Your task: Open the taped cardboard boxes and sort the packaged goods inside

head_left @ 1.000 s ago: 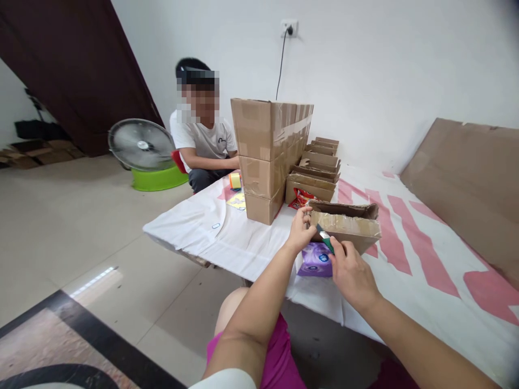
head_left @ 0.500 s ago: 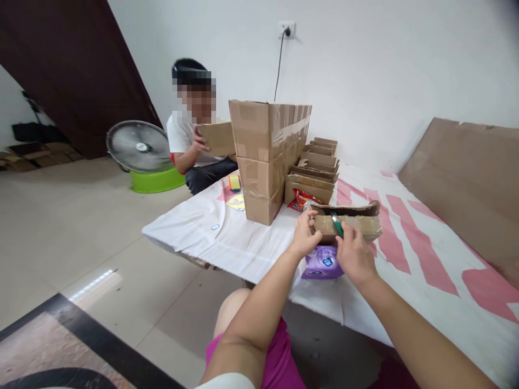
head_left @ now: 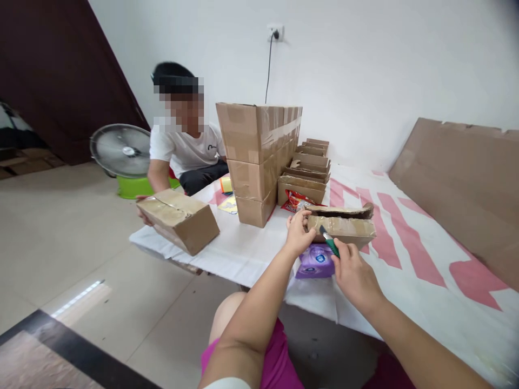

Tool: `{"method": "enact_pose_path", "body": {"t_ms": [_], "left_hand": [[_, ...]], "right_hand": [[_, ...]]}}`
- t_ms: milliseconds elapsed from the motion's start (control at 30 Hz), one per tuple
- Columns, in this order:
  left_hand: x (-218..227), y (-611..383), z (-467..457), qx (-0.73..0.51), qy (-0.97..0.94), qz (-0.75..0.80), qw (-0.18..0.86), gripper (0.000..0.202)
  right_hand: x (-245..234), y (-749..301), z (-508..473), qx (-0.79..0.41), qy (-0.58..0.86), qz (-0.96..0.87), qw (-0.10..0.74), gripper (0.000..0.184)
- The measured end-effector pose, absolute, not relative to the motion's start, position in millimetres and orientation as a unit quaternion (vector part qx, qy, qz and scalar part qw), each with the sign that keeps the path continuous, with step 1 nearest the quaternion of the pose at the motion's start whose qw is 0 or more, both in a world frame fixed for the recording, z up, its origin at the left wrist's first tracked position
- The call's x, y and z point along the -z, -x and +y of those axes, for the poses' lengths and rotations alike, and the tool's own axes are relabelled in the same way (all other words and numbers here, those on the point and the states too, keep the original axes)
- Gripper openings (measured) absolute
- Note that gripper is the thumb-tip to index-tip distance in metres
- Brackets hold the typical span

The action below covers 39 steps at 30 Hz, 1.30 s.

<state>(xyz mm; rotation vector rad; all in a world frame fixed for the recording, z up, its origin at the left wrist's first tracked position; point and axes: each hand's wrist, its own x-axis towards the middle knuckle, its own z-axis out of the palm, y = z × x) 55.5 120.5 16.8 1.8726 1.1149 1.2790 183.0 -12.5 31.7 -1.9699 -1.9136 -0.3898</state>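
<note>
My left hand [head_left: 299, 232] grips the left end of a small cardboard box [head_left: 352, 229], fingers over its top edge and thumb on the near side. The box's top gapes along the back, and clear tape shows on its front. In my right hand [head_left: 353, 270] is a green-handled utility knife [head_left: 331, 244], its blade pointing up and left close to the box's taped face. A purple pack of tissues [head_left: 314, 262] lies just below the box, partly behind my right fingers. Behind the box is a red, shiny packet [head_left: 298, 200].
Taped boxes [head_left: 251, 178] form a tall stack at centre, with a row of open cartons [head_left: 302, 189] beside it. Across the table a person [head_left: 186, 146] holds a closed carton [head_left: 182, 219] at the left edge. A large cardboard sheet [head_left: 458, 189] leans at right.
The knife has drawn back from the box's face slightly toward me. The other person has brought a carton from behind the stack to the table's near left edge. My view has shifted slightly.
</note>
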Motion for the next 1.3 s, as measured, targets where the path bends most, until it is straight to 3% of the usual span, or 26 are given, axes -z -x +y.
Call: {"method": "enact_pose_path", "body": {"t_ms": [133,300,567,800,967,1167,1300], "left_hand": [[-15.1,-53.7,121.3,-0.493,-0.703,0.405,0.313,0.056],[-12.7,-54.5,125.4,-0.504,-0.688,0.393,0.345,0.053],[-16.3,-58.0,114.3,-0.476,-0.724,0.412,0.284,0.056],[-27.6,-55.0,103.8,-0.455,-0.758,0.452,0.116,0.028],[-25.3,-56.2,109.3,-0.433,-0.8,0.412,0.049,0.014],[-16.7,-56.4,116.2,-0.432,-0.816,0.38,0.053,0.016],[-14.7,-56.2,116.4,-0.432,-0.818,0.376,0.048,0.018]], "right_hand": [[-39.0,-187.7,-10.2,0.124,0.702,-0.679,0.177,0.038],[-44.5,-183.1,-20.2,0.121,0.682,-0.703,0.165,0.037],[-37.8,-186.2,5.7,0.136,0.723,-0.653,0.177,0.039],[-42.7,-203.6,-3.9,0.04,0.684,-0.682,0.256,0.036],[-48.8,-220.8,-10.9,0.076,0.672,-0.676,0.294,0.035],[-55.8,-233.8,-4.2,0.117,0.758,-0.619,0.173,0.037],[-53.2,-234.7,-6.1,0.116,0.755,-0.626,0.157,0.036]]}}
